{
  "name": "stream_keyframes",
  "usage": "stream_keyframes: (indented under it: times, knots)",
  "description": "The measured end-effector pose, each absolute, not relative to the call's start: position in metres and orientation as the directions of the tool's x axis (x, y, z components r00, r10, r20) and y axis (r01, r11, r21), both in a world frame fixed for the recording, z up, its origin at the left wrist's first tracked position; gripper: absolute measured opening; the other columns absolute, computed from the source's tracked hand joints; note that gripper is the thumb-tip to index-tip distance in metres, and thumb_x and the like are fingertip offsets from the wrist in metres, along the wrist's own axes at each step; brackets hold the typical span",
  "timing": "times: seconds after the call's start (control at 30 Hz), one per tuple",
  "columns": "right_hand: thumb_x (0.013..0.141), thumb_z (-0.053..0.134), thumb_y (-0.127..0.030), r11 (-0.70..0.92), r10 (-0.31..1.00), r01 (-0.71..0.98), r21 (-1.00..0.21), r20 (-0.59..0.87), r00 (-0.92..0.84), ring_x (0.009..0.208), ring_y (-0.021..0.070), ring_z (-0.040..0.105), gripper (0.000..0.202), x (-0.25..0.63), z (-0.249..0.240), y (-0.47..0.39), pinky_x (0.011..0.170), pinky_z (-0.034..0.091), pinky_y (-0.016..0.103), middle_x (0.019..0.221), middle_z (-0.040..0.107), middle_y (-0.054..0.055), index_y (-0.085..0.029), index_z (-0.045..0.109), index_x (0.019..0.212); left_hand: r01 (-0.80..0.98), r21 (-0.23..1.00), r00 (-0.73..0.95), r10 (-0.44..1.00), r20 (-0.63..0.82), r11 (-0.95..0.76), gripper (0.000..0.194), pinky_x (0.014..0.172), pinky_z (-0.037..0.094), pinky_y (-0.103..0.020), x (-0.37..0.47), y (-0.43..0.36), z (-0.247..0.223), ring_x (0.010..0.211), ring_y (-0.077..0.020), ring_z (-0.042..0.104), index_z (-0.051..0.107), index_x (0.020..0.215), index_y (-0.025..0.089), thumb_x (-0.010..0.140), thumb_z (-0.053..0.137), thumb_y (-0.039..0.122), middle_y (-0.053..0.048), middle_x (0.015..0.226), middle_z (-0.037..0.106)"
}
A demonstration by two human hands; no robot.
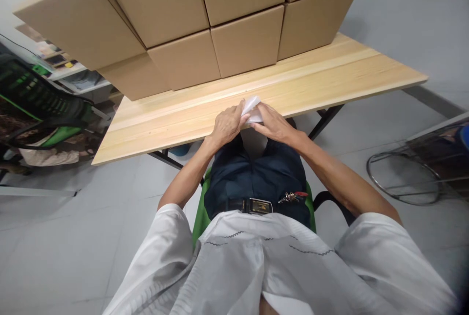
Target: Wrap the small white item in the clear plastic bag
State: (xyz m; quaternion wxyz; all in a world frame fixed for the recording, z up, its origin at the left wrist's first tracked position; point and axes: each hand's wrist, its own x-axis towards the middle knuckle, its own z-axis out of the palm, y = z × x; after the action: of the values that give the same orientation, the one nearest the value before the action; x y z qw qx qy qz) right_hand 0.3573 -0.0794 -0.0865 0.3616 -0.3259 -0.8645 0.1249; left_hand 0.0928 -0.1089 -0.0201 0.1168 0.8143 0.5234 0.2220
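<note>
White crumpled paper (253,109), small and folded, sits at the near edge of the pale wooden table (330,78), just above the frame's centre. Both hands pinch it: the left hand (227,126) closes on its left side, the right hand (273,123) on its right. Beyond, stacked brown cardboard boxes (205,22) fill the upper frame.

Both hands cover most of the white paper (252,107); the stacked cardboard boxes (205,22) are cut off at the top edge.
</note>
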Motion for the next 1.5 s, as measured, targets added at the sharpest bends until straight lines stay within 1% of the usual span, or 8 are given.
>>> stream_keyframes:
  times: [0.1, 0.2, 0.3, 0.43, 0.63, 0.9, 1.33, 1.5]
  knots:
    - [0.121, 0.071, -0.068, 0.75, 0.657, 0.477, -0.457, 0.598, -0.46, 0.195, 0.0531, 0.045, 0.104, 0.384, -0.091, -0.083, 0.156, 0.044, 0.084, 0.208, 0.044, 0.034, -0.014, 0.035, 0.204, 0.843, 0.277, 0.411, 0.885, 0.219, -0.461, 0.099, 0.125, 0.059, -0.047, 0.091, -0.108, -0.022, 0.152, -0.0453, 0.078, 0.062, 0.194, 0.017, 0.124, 0.068, 0.086, -0.03, 0.168, 0.081]
    - [0.124, 0.069, -0.071, 0.771, 0.618, 0.503, -0.39, 0.649, -0.443, 0.2, 0.0529, 0.036, 0.105, 0.391, -0.089, -0.092, 0.157, 0.037, 0.088, 0.213, 0.036, 0.032, -0.017, 0.034, 0.207, 0.853, 0.15, 0.469, 0.86, 0.199, -0.5, 0.102, 0.125, 0.059, -0.049, 0.09, -0.107, -0.023, 0.151, -0.0476, 0.078, 0.062, 0.195, 0.018, 0.122, 0.072, 0.087, -0.032, 0.17, 0.079]
    - [0.124, 0.071, -0.053, 0.8, 0.575, 0.518, -0.303, 0.632, -0.519, 0.198, 0.0516, 0.041, 0.09, 0.375, -0.081, -0.104, 0.157, 0.036, 0.092, 0.21, 0.046, 0.027, -0.023, 0.044, 0.204, 0.846, 0.08, 0.507, 0.843, 0.181, -0.527, 0.089, 0.125, 0.059, -0.051, 0.089, -0.106, -0.024, 0.15, -0.0474, 0.077, 0.066, 0.19, 0.019, 0.127, 0.065, 0.082, -0.031, 0.169, 0.079]
    - [0.117, 0.065, -0.024, 0.83, 0.534, 0.506, -0.235, 0.599, -0.597, 0.19, 0.0507, 0.056, 0.083, 0.345, -0.076, -0.107, 0.156, 0.043, 0.087, 0.197, 0.062, 0.033, -0.008, 0.054, 0.197, 0.838, 0.069, 0.522, 0.832, 0.187, -0.541, 0.077, 0.128, 0.059, -0.054, 0.088, -0.105, -0.026, 0.151, -0.0463, 0.075, 0.074, 0.178, 0.017, 0.132, 0.054, 0.076, -0.031, 0.169, 0.079]
    - [0.11, 0.062, -0.014, 0.826, 0.543, 0.508, -0.245, 0.589, -0.598, 0.187, 0.0484, 0.06, 0.091, 0.344, -0.091, -0.096, 0.15, 0.057, 0.08, 0.2, 0.058, 0.032, -0.005, 0.05, 0.2, 0.789, 0.217, 0.528, 0.815, 0.241, -0.575, 0.072, 0.134, 0.057, -0.053, 0.087, -0.104, -0.029, 0.156, -0.0445, 0.073, 0.079, 0.166, 0.022, 0.13, 0.054, 0.08, -0.027, 0.168, 0.08]
    - [0.11, 0.058, -0.015, 0.782, 0.594, 0.572, -0.248, 0.576, -0.562, 0.178, 0.0503, 0.07, 0.082, 0.349, -0.1, -0.089, 0.146, 0.062, 0.08, 0.19, 0.068, 0.036, 0.001, 0.059, 0.191, 0.836, 0.095, 0.511, 0.829, 0.228, -0.541, 0.05, 0.125, 0.06, -0.053, 0.1, -0.108, -0.031, 0.155, -0.0449, 0.073, 0.078, 0.172, 0.023, 0.135, 0.056, 0.049, -0.028, 0.157, 0.082]
    - [0.12, 0.052, -0.023, 0.767, 0.619, 0.559, -0.314, 0.591, -0.518, 0.153, 0.0416, 0.087, 0.057, 0.353, -0.082, -0.08, 0.13, 0.073, 0.064, 0.165, 0.09, 0.022, -0.017, 0.081, 0.168, 0.836, 0.165, 0.473, 0.84, 0.267, -0.523, 0.049, 0.126, 0.059, -0.052, 0.097, -0.108, -0.035, 0.15, -0.0453, 0.076, 0.075, 0.169, 0.019, 0.131, 0.062, 0.047, -0.027, 0.155, 0.083]
    - [0.12, 0.053, -0.024, 0.757, 0.618, 0.592, -0.277, 0.595, -0.513, 0.136, 0.0405, 0.089, 0.046, 0.351, -0.069, -0.075, 0.117, 0.072, 0.056, 0.147, 0.095, 0.021, -0.018, 0.086, 0.152, 0.866, 0.12, 0.451, 0.861, 0.236, -0.486, 0.036, 0.123, 0.059, -0.052, 0.096, -0.105, -0.029, 0.145, -0.0457, 0.078, 0.08, 0.151, 0.019, 0.127, 0.065, 0.041, -0.027, 0.151, 0.085]
